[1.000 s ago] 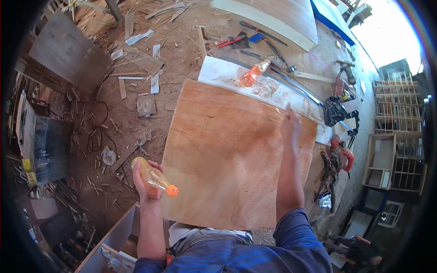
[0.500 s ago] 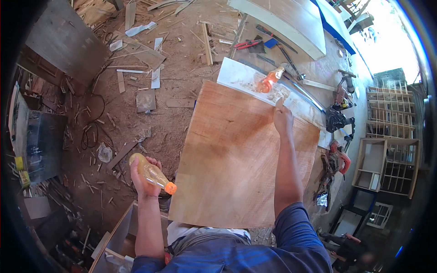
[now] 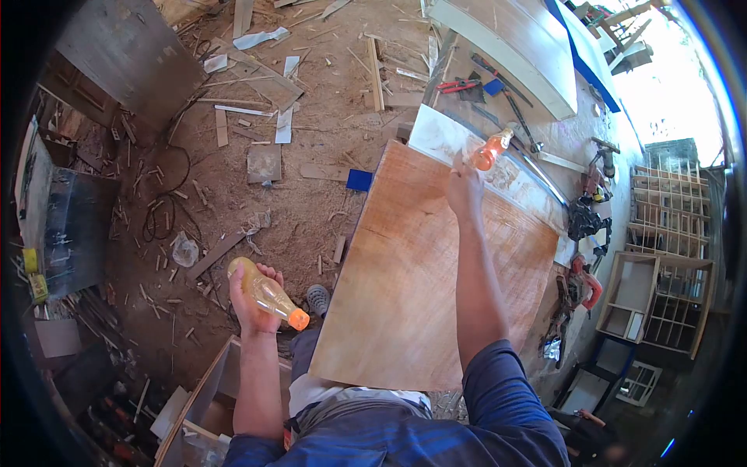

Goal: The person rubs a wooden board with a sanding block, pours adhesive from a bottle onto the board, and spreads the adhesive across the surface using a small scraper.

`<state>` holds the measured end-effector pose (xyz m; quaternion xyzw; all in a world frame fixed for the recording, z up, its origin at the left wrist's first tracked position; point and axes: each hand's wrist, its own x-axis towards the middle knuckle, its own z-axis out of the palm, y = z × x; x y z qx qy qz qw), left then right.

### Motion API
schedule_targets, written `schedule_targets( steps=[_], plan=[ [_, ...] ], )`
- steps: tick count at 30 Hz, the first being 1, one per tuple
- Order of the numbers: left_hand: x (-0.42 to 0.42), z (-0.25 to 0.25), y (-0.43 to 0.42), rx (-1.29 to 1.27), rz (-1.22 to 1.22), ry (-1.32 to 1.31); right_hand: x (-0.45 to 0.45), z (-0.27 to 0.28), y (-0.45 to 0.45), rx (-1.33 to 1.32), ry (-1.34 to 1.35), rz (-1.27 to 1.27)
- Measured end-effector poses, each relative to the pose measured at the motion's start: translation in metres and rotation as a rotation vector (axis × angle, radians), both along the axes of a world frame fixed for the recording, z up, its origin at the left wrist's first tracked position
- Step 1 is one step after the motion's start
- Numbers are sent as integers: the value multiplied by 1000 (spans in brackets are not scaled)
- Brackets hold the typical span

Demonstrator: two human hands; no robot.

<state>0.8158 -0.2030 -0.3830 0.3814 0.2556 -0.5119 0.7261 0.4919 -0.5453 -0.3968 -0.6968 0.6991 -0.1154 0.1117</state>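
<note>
My left hand [image 3: 257,305] is wrapped around a clear plastic bottle [image 3: 264,288] with an orange cap and yellowish contents. The bottle is tilted, its cap pointing down to the right, left of a brown wooden panel [image 3: 420,280]. That panel lies in front of my body. Over its far edge is my right hand [image 3: 465,191], fingers drawn together; whatever they may hold is too small to make out. Just right of those fingers, a second bottle with orange contents [image 3: 490,152] lies on a dusty white board [image 3: 436,132].
Red-handled pliers [image 3: 457,86] and other hand tools lie beyond the white board. A red-handled power tool [image 3: 587,284] is at the right. Wood scraps and sawdust cover the ground at left. An open wooden box [image 3: 198,397] stands by my left arm. Another person [image 3: 583,436] is at lower right.
My right hand has moved left along the panel's far edge. The panel sits further right, uncovering more of a blue piece and a shoe beside it. My left hand still holds the bottle.
</note>
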Motion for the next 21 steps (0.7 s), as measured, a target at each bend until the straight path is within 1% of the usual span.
schedule_targets(
  steps=[3, 6, 8, 10, 13, 16, 18, 19, 20, 21],
  plan=[
    [7, -3, 4, 10, 7, -9, 28, -16, -2, -104, -50, 126],
    [12, -1, 5, 20, -1, -54, 74, -7, 6, -81, -64, 129],
    [13, 0, 5, 17, -6, -70, 102, -13, 6, -123, -134, 151],
    [14, -2, 7, 2, -10, -59, 130, 0, 7, 24, -67, 244],
    [14, -1, 5, -6, -26, -93, 155, 28, 17, 114, -87, 320],
    [15, 2, 5, -55, -52, -80, 128, 39, 32, -75, -467, 547],
    [16, 7, 1, -46, -22, -54, 82, 53, 43, -250, -531, 552],
    [15, 8, 1, -38, -4, -39, 46, 61, 53, -312, -411, 467],
    [16, 6, 2, -30, -5, -26, -9, 28, 48, -349, -365, 301],
    [18, 4, 2, -22, -2, -15, -53, 35, 53, -378, -236, 197]
  ],
)
